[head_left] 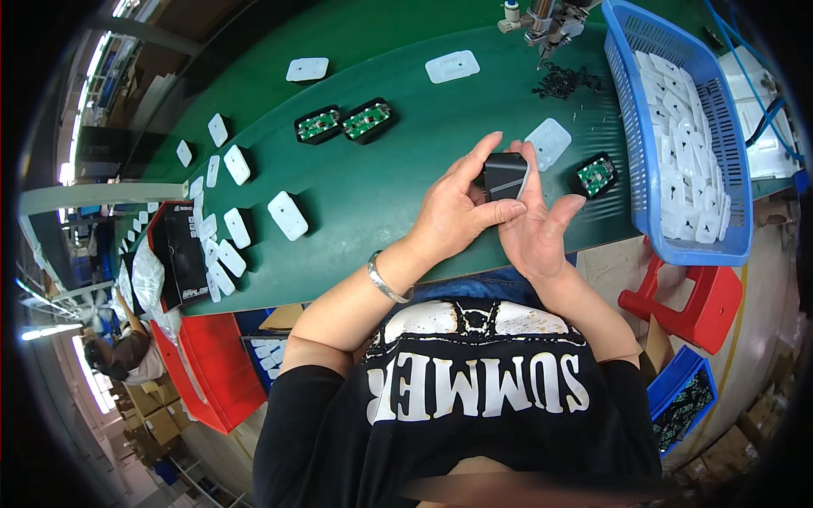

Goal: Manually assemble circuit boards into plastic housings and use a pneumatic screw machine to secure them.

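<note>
In front of my body, a black plastic case (506, 173) with a pale rim sits between my two hands. My left hand (453, 212) is closed on it, thumb across the near edge. My right hand (535, 237) supports it from the right with its fingers, thumb sticking out to the side. The case's inside is hidden from view. Just beyond my right hand lies a white cover plate (549, 142). Right of that hand, an open black case with a green circuit board (595, 175) rests on the green table mat (381, 220).
Two more open cases with boards (367, 121) lie farther left. White-topped pieces (288, 215) are scattered along the left side. A blue basket (635, 110) of white plates stands at right, beside a pile of small black parts (566, 81) under a metal machine head (546, 24).
</note>
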A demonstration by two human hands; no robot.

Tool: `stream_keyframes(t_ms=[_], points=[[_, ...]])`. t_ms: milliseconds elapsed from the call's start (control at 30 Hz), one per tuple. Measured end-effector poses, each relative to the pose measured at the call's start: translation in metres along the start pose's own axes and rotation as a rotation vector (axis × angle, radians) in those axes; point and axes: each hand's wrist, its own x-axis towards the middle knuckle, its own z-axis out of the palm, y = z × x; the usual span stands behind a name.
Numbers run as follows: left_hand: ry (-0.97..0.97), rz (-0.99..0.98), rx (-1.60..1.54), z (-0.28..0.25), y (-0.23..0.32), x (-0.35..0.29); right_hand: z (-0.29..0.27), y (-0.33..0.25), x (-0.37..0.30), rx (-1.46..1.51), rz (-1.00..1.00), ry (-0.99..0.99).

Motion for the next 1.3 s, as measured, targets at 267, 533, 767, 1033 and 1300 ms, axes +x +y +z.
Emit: stream_keyframes(t_ms=[267, 533, 767, 1033, 1300], points=[[0.154, 0.165, 0.320, -0.005, 0.017, -0.013, 0.026, -0.010, 0.010, -0.207, -0.025, -0.033], [0.197, 0.110, 0.114, -0.016, 0.000, -0.012, 0.034, 0.007, 0.021, -0.495, -0.079, -0.021], [-0.086, 0.004, -0.625, -0.035, -0.003, -0.024, 0.040, -0.063, 0.012, -0.512, -0.875, 0.288], [-0.192, -0.070, -0.691, -0.044, -0.001, -0.029, 0.060, -0.244, 0.071, -0.694, -0.931, 0.347], [-0.140, -0.266, -0.715, -0.046, 0.000, -0.030, 0.053, -0.247, 0.122, -0.508, -0.319, -0.706]])
